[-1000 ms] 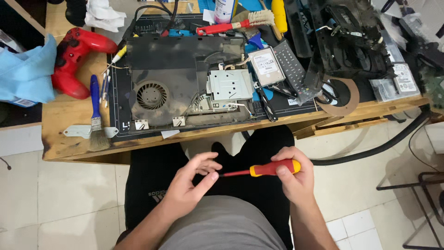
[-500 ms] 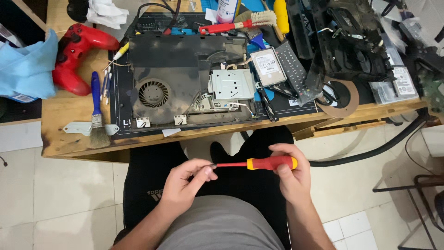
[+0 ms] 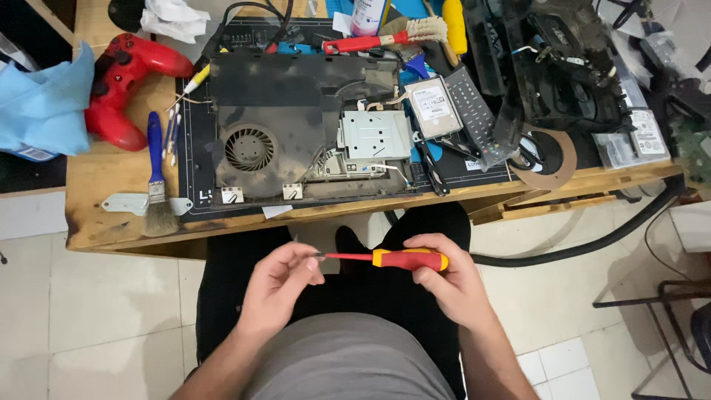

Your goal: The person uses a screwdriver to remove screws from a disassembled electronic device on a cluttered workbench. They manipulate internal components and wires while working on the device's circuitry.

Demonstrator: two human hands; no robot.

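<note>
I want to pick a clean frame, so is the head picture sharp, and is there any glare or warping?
Head view: even indoor light, soft shadows under the bench; screwdriver and both hands, left and right, sharp; wide-lens bending toward the edges; no strong glare.

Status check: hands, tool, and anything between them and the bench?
Right hand grips screwdriver handle. Left hand fingers pinch its tip. Both over the lap, clear of the opened console. Nothing in the way.
</note>
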